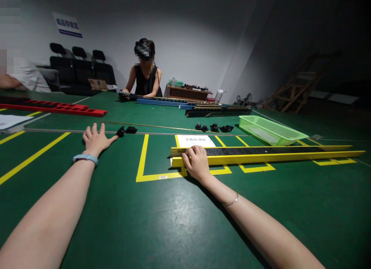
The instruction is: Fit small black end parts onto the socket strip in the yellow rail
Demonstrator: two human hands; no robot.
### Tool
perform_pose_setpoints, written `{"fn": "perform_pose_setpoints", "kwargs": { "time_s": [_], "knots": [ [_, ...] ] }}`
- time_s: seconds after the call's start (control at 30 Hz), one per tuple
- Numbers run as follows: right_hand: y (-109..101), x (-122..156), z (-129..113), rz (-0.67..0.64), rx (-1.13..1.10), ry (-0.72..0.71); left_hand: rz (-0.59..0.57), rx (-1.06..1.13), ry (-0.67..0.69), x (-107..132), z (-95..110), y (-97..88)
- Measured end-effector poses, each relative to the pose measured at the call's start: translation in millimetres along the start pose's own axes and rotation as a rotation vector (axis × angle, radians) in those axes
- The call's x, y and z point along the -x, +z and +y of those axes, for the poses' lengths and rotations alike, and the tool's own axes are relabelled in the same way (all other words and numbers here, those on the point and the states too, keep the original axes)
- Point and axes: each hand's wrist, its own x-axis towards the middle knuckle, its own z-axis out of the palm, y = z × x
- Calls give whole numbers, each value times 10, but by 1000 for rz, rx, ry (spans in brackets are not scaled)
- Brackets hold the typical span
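Note:
My left hand (95,140) is stretched out over the green table with its fingers spread. Its thumb reaches to a small black piece (120,132), and whether it touches is hard to tell. A second small black piece (131,130) lies just to the right of that one. My right hand (197,161) has its fingers curled over the near left end of a long yellow channel rail (261,158). Black modules with socket-like faces (228,151) sit inside the channel. Part of the rail's end is hidden behind my fingers.
Several black parts (213,127) lie beyond the rail, left of a light green mesh basket (269,130). Blue rails (162,102) and black rails (217,112) lie farther back; a red rail (55,107) is at left. Across the table sits a person (146,80).

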Motion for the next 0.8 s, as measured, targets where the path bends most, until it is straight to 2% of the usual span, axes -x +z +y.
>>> {"fn": "perform_pose_setpoints", "kwargs": {
  "time_s": [0.17,0.27,0.5,0.63,0.8],
  "knots": [
    [13,1,2,4,-1,6,-88,51,5,-61,-51,23],
    [19,4,5,7,-1,4,-108,65,70,-81,-53,28],
    [11,5,1,2,-5,9,-64,71,316,-82,-43,56],
    [0,3,-5,-1,-5,8,-60,107,327,-47,-26,44],
    [-6,6,-7,11,-15,1,-32,187,365,59,151,-12]
  ]
}}
